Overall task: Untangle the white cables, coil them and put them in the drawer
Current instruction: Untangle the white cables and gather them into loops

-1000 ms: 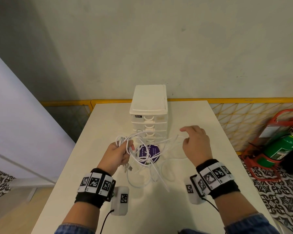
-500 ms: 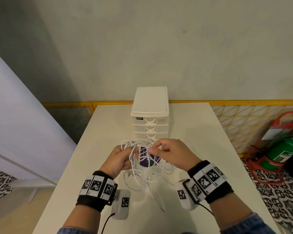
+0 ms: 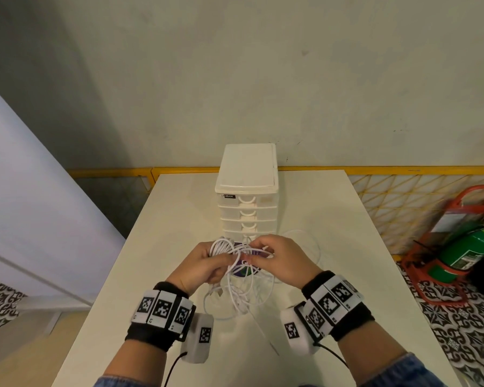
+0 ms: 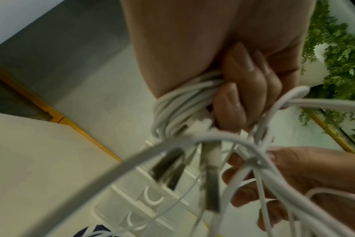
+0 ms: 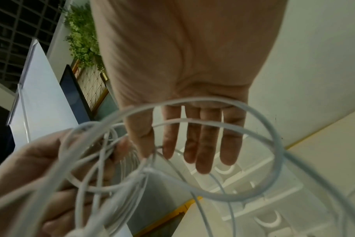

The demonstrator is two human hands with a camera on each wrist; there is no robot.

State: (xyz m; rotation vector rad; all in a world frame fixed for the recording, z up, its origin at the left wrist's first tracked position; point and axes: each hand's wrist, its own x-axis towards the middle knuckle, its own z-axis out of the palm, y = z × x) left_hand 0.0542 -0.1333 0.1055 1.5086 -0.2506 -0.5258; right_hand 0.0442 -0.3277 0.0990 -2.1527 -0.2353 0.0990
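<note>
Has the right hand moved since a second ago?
Yes. The right hand has swung left, from beside the drawer unit to in front of it, meeting the left hand at the white cables.

Purple disc [image 3: 245, 270] largely hidden behind white cables [image 3: 235, 277]; fire extinguisher [image 3: 470, 254] cut off at right edge; nearest cable loops blurred in wrist views

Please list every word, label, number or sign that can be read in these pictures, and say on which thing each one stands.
"abox": black label on the top front of the white plastic drawer tower; its first letters are unclear.
Purple round sticker under the white cables: white print, too blurred to read.
Green fire extinguisher: label too small to read.
Black-and-white square markers on the wristbands: coded patterns; tiny print below is unreadable.
</note>
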